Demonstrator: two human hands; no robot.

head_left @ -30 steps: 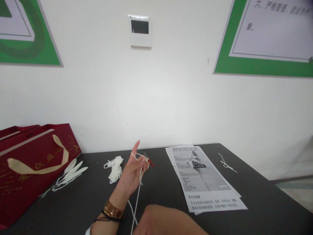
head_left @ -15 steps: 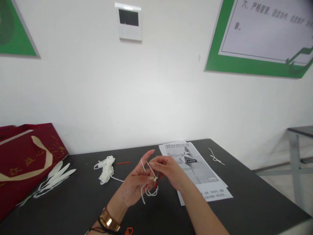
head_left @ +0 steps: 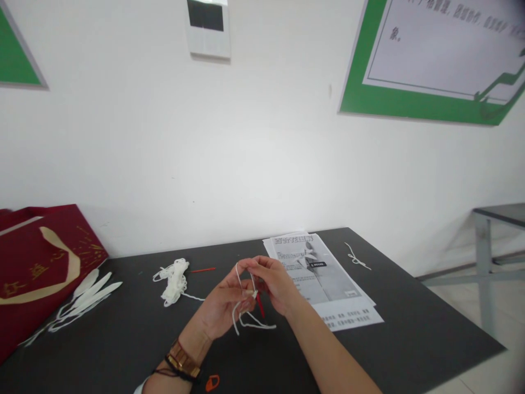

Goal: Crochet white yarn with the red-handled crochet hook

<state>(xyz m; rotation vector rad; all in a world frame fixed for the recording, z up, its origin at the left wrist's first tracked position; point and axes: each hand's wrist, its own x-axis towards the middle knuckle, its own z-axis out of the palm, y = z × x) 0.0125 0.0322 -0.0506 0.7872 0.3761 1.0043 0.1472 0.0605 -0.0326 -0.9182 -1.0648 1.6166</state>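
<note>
Again we note our left hand [head_left: 219, 303] mostly closed, thumb and fingers pinching white yarn [head_left: 262, 326] above the dark table [head_left: 135, 334], a strand over its forefinger. Our right hand [head_left: 281, 287], fingers curled, meets that forefinger; whether it grips the strand, we cannot tell. Red hook [head_left: 260, 307] slants below the pinch. Leftward: yarn bundle [head_left: 175, 283], red bag [head_left: 24, 246]. Rightward: printed sheets [head_left: 333, 290].
</note>
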